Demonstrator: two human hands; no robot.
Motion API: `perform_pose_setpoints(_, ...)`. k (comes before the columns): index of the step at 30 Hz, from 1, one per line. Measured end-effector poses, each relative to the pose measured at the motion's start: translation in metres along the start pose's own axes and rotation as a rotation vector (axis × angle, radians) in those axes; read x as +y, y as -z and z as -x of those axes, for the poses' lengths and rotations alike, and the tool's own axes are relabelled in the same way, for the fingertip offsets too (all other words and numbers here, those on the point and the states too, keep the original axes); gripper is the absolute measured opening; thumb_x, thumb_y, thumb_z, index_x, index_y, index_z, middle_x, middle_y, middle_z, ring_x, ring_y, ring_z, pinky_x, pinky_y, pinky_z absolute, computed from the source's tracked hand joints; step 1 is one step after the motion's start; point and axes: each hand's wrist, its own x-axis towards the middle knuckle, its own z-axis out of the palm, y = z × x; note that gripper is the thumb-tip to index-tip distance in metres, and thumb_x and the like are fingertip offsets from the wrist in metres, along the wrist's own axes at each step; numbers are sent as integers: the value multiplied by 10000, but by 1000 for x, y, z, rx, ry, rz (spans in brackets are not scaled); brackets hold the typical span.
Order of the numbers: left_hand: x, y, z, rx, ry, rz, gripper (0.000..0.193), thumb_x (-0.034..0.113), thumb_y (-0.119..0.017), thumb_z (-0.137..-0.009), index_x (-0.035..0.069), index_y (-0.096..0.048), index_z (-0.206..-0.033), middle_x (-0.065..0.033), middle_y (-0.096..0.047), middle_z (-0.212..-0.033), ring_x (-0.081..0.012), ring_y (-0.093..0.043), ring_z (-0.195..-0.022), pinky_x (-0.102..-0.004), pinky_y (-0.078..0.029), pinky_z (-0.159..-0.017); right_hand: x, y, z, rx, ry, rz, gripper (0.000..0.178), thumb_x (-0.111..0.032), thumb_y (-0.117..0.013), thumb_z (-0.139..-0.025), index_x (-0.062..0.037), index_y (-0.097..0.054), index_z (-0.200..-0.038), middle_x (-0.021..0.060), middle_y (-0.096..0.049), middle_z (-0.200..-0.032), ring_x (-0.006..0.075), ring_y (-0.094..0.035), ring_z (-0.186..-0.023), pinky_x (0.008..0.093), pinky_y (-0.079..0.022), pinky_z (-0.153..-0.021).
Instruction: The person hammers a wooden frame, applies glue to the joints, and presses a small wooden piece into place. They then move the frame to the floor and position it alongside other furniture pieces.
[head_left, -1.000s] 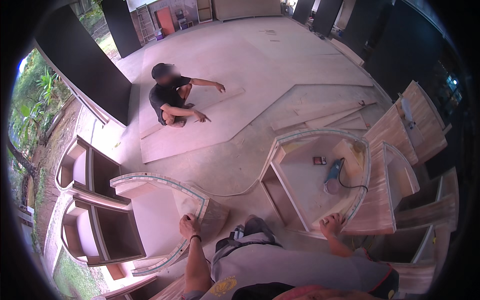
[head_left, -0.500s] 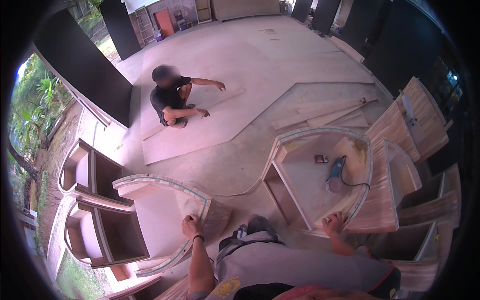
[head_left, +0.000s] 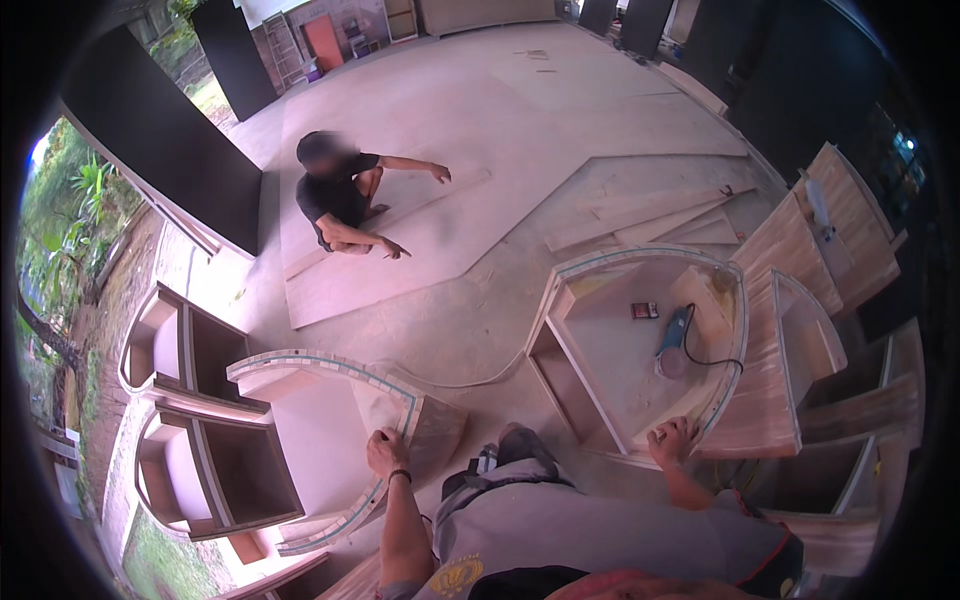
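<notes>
My left hand [head_left: 387,454] is closed over the inner edge of a curved wooden cabinet [head_left: 330,362] on the left, which has a teal line along its pale rim. On the right, my right hand [head_left: 675,441] lies on the near rim of a second curved cabinet [head_left: 640,256], its fingers a little apart and bent. Inside that cabinet rest a blue corded sander [head_left: 673,340] and a small red-and-black packet [head_left: 644,311]. The sander's black cord loops to the cabinet's right rim.
A person [head_left: 340,190] squats on large pale boards [head_left: 400,270] ahead. Loose wood strips [head_left: 650,218] lie behind the right cabinet. Open shelf units [head_left: 215,465] stand at far left, more wooden units [head_left: 785,360] at right. A cable [head_left: 460,387] crosses the floor between the cabinets.
The squatting person's nearer hand has shifted slightly left and down, with a finger out. My hands stay on the two cabinets; the view has tilted slightly.
</notes>
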Motion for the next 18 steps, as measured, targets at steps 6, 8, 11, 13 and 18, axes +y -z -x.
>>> perform_pose_setpoints(6, 3, 3, 1, -22, 19, 5, 404, 351, -501, -979, 26, -714, -868, -217, -724, -966, -421, -674, -964, -534, -507, -849, 4, -1, -1, -73, -20, -11, 192, -348, -813, -710, -195, -752, -809, -20, -594, -1132, 268, -435, -1319, 653, -165, -1209)
perform_pose_setpoints(8, 6, 6, 3, -27, 21, 9, 405, 351, -500, -980, 26, -714, -868, -218, -724, -966, -421, -674, -965, -533, -508, -850, 5, 0, -1, -67, -19, -12, 189, -343, -814, -708, -196, -750, -808, -17, -594, -1126, 271, -436, -1316, 657, -164, -1208)
perform_pose_setpoints(11, 6, 7, 2, -26, 24, 11, 409, 353, -497, -981, 26, -715, -869, -217, -726, -968, -422, -676, -965, -533, -508, -853, 0, 1, 0, -47, -13, -18, 178, -330, -810, -709, -189, -745, -797, -15, -600, -1111, 271, -442, -1309, 656, -168, -1200)
perform_pose_setpoints(13, 3, 4, 0, -28, 26, 16, 410, 354, -495, -981, 27, -717, -869, -217, -727, -970, -422, -678, -965, -534, -508, -855, -3, 6, -1, -27, -1, -18, 162, -308, -804, -714, -176, -738, -782, -19, -611, -1092, 265, -447, -1303, 644, -178, -1188)
perform_pose_setpoints(18, 6, 4, 3, -38, 9, -16, 415, 356, -479, -985, 37, -726, -890, -215, -732, -994, -420, -678, -984, -536, -506, -864, 2, 1, -1, -32, -25, -22, 150, -310, -799, -718, -188, -737, -780, -28, -601, -1106, 267, -439, -1317, 670, -160, -1203)
